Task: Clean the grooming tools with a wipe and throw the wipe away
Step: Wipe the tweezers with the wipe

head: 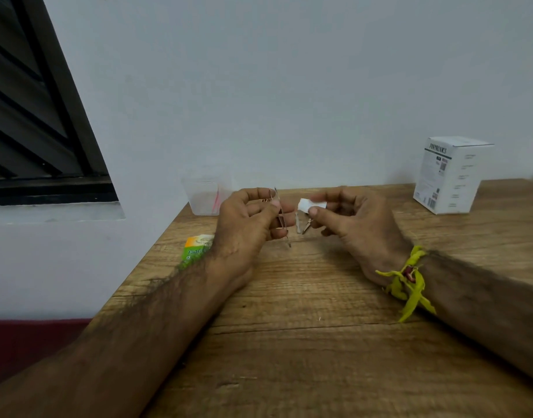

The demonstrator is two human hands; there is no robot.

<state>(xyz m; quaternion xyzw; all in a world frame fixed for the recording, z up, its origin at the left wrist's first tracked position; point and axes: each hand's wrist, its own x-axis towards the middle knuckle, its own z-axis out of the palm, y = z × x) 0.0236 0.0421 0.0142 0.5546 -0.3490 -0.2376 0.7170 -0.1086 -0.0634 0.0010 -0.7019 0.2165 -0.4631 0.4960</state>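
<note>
My left hand point(244, 218) pinching thin metal tools point(282, 220) upright above the table point(304, 312), my right hand point(346, 218) gripping a folded white wipe point(310, 204) just beside them, apart, another tool point(307, 227) lying underneath, clear cup point(203, 194) behind, white box point(452, 175) far right

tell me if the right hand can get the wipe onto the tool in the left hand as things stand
Probably yes. The right hand pinches the wipe beside the thin metal tool that the left hand holds upright above the table, with only open air between them.
</note>
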